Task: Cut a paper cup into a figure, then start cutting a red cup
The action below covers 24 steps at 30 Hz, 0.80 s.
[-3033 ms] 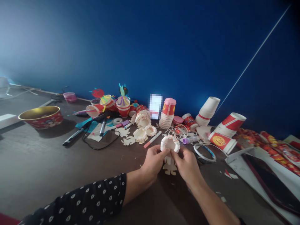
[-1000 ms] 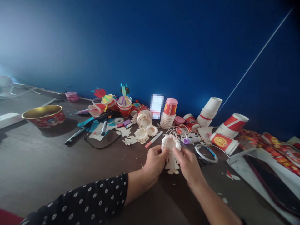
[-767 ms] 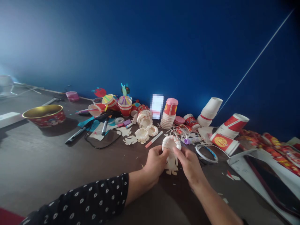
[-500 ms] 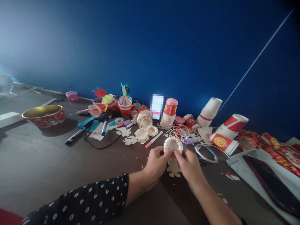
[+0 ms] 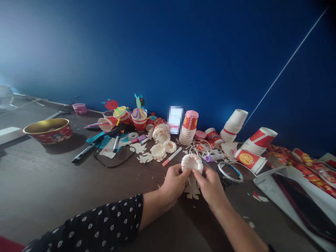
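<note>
A white paper cup bottom with its rim folded inward (image 5: 191,161) is pinched between both thumbs and fingers above the table. My left hand (image 5: 174,182) grips its left side, and my right hand (image 5: 211,185) grips its right side, thumbs nearly meeting at the front edge. Below the thumbs a pale paper cut-out (image 5: 192,190) shaped like a small figure shows between my hands; whether it is joined to the cup piece I cannot tell. Similar folded cup pieces (image 5: 158,151) lie just beyond, beside a capped marker with a pink end (image 5: 172,156).
Stacked cups (image 5: 189,127) with a pink top stand behind, and more white cups (image 5: 234,125) lean at right. A red tin bowl (image 5: 48,133) is at left. At right lies a dark phone (image 5: 306,204) on a white tray-like holder. Pens, cables and paper scraps are scattered around.
Both hands hold the same cup piece in nearly the same place. Its rim has tipped slightly, showing more of the inside and faint red marks on the folds.
</note>
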### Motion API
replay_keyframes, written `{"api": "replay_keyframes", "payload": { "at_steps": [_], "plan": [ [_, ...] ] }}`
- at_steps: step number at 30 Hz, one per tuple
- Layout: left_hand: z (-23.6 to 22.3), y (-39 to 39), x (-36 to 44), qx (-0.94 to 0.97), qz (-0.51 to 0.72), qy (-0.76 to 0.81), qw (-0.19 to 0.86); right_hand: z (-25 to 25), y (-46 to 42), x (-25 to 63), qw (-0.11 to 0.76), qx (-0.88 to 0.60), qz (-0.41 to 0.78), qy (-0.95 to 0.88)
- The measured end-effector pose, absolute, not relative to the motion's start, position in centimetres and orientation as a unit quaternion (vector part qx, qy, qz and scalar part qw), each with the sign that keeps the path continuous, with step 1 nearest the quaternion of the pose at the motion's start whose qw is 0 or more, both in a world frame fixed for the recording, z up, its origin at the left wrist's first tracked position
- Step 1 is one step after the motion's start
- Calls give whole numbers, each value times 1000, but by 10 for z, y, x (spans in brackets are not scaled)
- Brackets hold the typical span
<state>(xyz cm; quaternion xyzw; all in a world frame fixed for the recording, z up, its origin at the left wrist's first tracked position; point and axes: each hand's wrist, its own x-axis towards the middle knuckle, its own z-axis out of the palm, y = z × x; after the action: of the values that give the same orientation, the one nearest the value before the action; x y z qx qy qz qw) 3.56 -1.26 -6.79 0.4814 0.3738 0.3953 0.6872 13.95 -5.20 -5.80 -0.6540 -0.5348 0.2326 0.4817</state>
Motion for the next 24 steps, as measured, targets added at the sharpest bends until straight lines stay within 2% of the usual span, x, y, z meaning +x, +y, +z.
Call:
{"api": "replay_keyframes", "payload": {
  "at_steps": [12,24],
  "plan": [
    [-68,-12,35,476,401,357,697,-63,-50,138,530,-618,299,-498],
    [-68,-12,34,465,397,374,697,-59,-53,138,514,-631,249,-525]
  ]
}}
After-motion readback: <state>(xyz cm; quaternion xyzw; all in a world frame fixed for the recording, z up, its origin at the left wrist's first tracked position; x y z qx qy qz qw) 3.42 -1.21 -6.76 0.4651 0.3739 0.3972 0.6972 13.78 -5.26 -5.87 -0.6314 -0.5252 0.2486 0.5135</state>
